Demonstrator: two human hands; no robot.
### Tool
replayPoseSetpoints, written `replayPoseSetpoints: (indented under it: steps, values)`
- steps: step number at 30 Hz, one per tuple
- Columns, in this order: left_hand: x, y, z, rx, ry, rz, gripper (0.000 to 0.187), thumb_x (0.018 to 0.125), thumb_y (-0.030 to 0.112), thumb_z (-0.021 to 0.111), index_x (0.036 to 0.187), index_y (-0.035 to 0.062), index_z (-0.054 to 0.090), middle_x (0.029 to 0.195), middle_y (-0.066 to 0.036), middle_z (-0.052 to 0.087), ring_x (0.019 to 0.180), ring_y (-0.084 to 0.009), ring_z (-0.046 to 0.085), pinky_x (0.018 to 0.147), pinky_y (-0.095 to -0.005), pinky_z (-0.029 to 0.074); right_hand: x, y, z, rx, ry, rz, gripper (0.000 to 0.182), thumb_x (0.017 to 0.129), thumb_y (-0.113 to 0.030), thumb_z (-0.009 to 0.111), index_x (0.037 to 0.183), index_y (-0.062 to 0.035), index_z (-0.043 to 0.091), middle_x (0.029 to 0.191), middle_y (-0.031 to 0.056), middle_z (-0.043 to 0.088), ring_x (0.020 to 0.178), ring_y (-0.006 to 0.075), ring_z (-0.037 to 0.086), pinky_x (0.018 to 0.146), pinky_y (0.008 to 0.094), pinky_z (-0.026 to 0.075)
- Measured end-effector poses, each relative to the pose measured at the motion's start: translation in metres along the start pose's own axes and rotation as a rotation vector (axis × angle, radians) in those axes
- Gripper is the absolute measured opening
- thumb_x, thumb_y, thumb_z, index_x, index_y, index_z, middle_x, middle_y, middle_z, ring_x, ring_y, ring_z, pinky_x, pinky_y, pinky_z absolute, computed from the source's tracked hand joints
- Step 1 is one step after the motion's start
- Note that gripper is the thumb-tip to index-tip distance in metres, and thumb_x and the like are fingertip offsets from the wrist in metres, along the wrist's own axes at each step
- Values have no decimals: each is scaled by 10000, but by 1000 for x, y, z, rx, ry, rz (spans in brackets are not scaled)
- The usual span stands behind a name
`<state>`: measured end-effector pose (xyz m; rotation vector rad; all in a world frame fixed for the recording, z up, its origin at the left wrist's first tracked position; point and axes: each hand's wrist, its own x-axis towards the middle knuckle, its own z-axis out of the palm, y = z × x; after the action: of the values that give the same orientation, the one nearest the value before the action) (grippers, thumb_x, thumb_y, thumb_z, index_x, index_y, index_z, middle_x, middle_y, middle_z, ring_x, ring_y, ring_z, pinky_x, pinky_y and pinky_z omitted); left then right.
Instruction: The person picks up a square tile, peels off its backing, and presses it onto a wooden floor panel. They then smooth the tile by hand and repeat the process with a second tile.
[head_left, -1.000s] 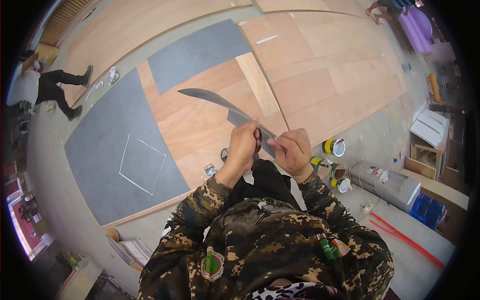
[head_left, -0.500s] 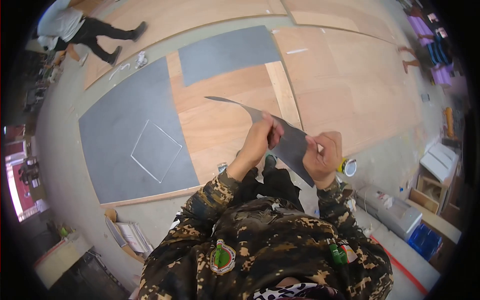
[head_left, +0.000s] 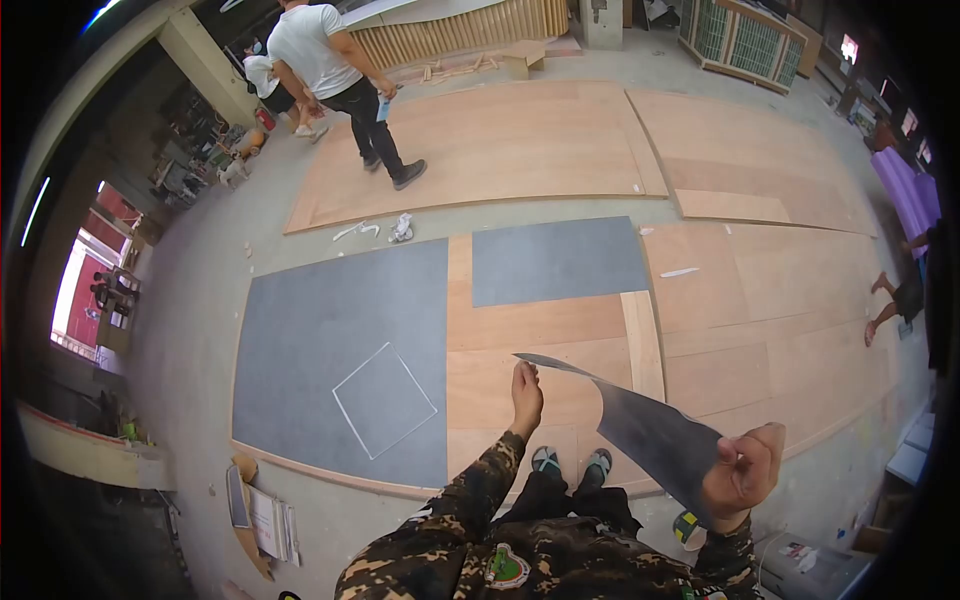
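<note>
A thin, flexible dark grey sheet (head_left: 655, 440) is stretched in front of me, curved and twisted along its length. My right hand (head_left: 742, 472) is closed round its near right end, thumb on top. At the narrow far left end, my left hand (head_left: 527, 400) pinches the sheet, with the fingertips partly hidden. Below and to the left lies a large grey panel (head_left: 300, 330) on the wooden boards, bearing a white diamond outline (head_left: 388, 400). A smaller grey piece (head_left: 558, 260) lies at the back of the same board.
Plywood boards (head_left: 470, 140) cover much of the floor. A person in a white shirt (head_left: 345, 90) walks on the far board, with another person beyond. A tin (head_left: 688, 530) stands by my right arm. Crumpled white material (head_left: 402, 228) and a white strip (head_left: 679, 272) lie ahead.
My hands have moved apart, the left to the sheet's far end, drawing it out longer. The view has tilted up, showing more of the room. The person in white has changed position.
</note>
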<state>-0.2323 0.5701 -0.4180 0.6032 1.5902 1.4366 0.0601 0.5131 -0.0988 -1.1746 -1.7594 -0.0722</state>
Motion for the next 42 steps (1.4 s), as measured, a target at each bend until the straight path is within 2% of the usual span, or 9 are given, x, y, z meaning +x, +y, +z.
replayPoseSetpoints:
  steps: [3,7,17,23,24,27,29,33,42]
  values:
    - [13,14,16,-173,-49,102,429,1060,335,388,1305,1,497,1224,-125,584,1159,-218,562,1020,-346,443,10,4,-8,-19,62,-49,153,854,-37,664,811,-18,519,755,85,467,648,233,425,570,343,346]
    - [27,42,26,-242,-162,128,401,1057,315,411,1229,-13,565,1176,-101,605,1125,-193,575,1016,-338,456,22,4,-15,-39,153,-55,162,893,-69,647,813,-18,516,752,85,471,623,235,429,564,343,346]
    - [43,131,39,-463,-117,235,294,1014,304,529,1040,25,620,972,-39,636,906,-128,595,823,-309,523,19,47,-34,-107,453,24,83,936,-35,619,954,13,554,928,121,557,767,210,508,657,308,436]
    - [41,193,35,-672,-184,407,131,969,204,616,959,74,627,958,-16,656,880,-114,585,821,-314,473,14,84,-43,-87,600,72,49,944,-8,609,968,16,575,998,116,594,854,176,537,760,290,478]
    - [21,227,46,-775,-126,394,97,928,139,676,892,54,648,771,40,561,749,-52,475,714,-217,377,12,92,-42,-97,632,129,41,941,-1,610,963,15,580,996,102,594,857,171,536,778,291,477]
    - [4,263,43,-679,-194,547,103,920,127,685,866,49,644,787,40,559,754,-54,468,718,-211,364,1,116,-37,-74,694,219,40,942,-28,623,948,2,597,952,65,599,848,148,531,803,282,464]
    - [-12,289,47,-606,-168,611,142,910,141,701,830,41,638,803,33,557,746,-64,460,720,-207,359,-14,134,-30,-102,733,475,77,948,-76,632,932,-8,601,894,45,599,831,137,526,799,269,455]
    - [-37,315,53,-406,-160,831,171,874,148,742,803,33,637,824,15,542,739,-78,458,684,-216,372,-36,139,-15,-74,774,697,149,971,-152,608,913,-15,593,833,41,593,782,143,538,755,274,463]
    - [-70,344,62,-275,-169,979,126,890,103,713,839,19,634,841,-5,515,758,-92,456,715,-222,368,-54,152,-10,55,871,726,165,952,-165,639,870,-25,609,779,34,609,741,122,550,731,264,464]
